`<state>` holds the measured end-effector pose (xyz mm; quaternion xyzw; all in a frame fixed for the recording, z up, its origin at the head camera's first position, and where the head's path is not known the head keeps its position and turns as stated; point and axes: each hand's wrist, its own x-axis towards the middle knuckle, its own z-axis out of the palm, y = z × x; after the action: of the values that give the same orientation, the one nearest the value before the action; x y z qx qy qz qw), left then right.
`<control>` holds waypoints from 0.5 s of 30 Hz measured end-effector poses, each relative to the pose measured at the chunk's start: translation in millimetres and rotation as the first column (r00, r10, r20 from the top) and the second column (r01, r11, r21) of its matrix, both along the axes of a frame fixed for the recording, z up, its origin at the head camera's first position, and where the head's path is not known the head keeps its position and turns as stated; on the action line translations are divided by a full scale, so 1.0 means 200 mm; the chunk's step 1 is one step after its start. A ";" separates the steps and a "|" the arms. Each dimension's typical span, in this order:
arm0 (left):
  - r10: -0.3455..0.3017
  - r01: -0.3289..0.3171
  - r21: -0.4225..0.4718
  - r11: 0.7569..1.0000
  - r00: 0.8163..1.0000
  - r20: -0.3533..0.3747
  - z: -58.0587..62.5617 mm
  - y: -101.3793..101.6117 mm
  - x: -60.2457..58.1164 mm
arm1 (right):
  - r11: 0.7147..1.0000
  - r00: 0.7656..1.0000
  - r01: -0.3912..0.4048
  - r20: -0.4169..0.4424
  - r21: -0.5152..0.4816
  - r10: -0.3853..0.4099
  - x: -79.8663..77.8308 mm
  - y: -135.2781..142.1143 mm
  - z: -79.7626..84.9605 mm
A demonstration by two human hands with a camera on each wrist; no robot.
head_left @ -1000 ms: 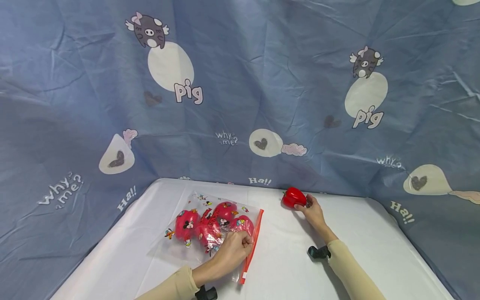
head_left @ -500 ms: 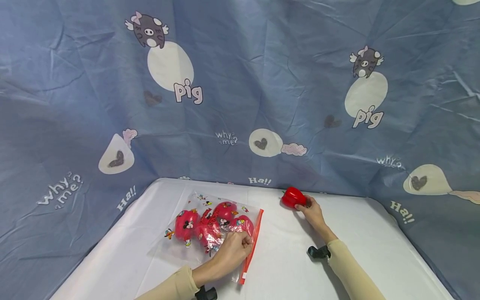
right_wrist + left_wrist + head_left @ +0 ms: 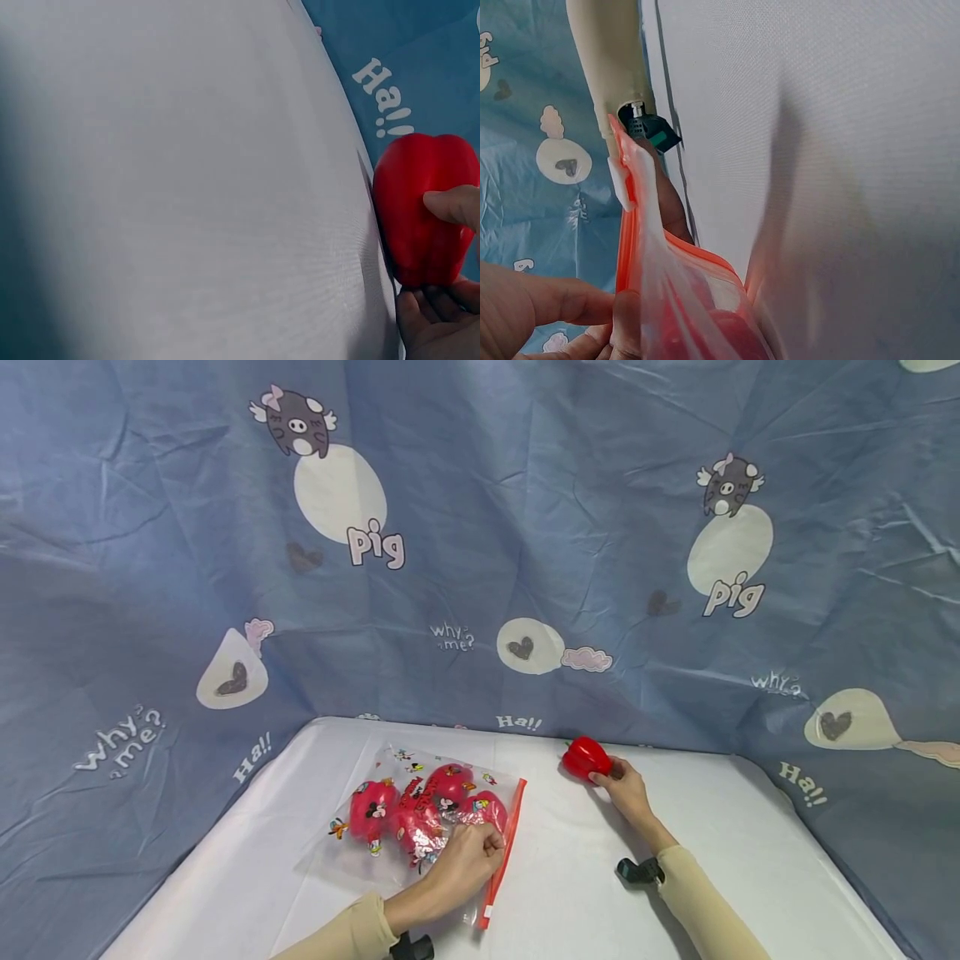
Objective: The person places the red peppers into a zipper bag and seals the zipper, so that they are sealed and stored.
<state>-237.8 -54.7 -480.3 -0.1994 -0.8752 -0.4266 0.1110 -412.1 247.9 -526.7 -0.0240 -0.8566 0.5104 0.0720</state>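
A clear zip bag (image 3: 405,860) with cartoon prints and a red slider edge lies on the left part of the table. Several red round things (image 3: 372,810) show through its plastic; their kind is blurred by the prints. My left hand (image 3: 467,864) pinches the bag near its open-edge strip, and the left wrist view shows thumb and fingers on the orange-red zipper strip (image 3: 630,247). Toward the back right, a red bell pepper (image 3: 585,758) is gripped by my right hand (image 3: 624,787). In the right wrist view the thumb lies along the pepper (image 3: 420,202), with fingers beneath its end.
A white cloth covers the table (image 3: 558,877). Behind it and along both sides hangs a blue printed curtain (image 3: 450,568), close to the back edge by the pepper. Black wrist cameras (image 3: 637,870) are strapped to both forearms.
The right hand and the bell pepper have shifted very slightly, the pepper tilting a little toward me. My left hand and the bag stay where they were.
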 end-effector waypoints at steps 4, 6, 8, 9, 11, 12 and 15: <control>0.007 -0.007 -0.005 1.000 1.000 -0.009 0.00 0.00 0.00 | 1.000 1.000 -0.003 0.023 0.005 0.003 0.02 0.00 0.01; 0.008 -0.008 -0.004 1.000 1.000 -0.008 0.00 0.00 0.00 | 1.000 0.999 -0.001 0.036 0.008 0.000 0.03 -0.01 0.01; 0.007 -0.007 -0.001 1.000 1.000 -0.003 0.00 0.00 0.00 | 1.000 0.999 -0.001 0.040 0.014 0.001 0.03 -0.01 0.01; 0.006 -0.006 0.000 1.000 1.000 0.001 0.00 0.00 0.00 | 1.000 0.999 0.001 0.043 0.014 -0.001 0.04 -0.01 0.01; 0.004 -0.004 0.003 1.000 1.000 0.006 0.00 0.00 0.00 | 1.000 0.999 0.000 0.046 0.018 -0.001 0.04 -0.01 0.00; 0.005 -0.005 0.004 1.000 1.000 0.009 0.01 0.00 0.00 | 1.000 0.999 -0.002 0.045 0.014 0.001 0.04 -0.01 0.00; 0.003 -0.003 0.008 1.000 1.000 0.011 0.01 0.00 0.00 | 1.000 0.999 -0.006 0.051 0.013 0.005 0.06 -0.01 0.00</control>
<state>-237.5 -54.7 -478.6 -0.1954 -0.8743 -0.4311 0.1074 -401.0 245.5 -526.0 -0.0341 -0.8616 0.5040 0.0487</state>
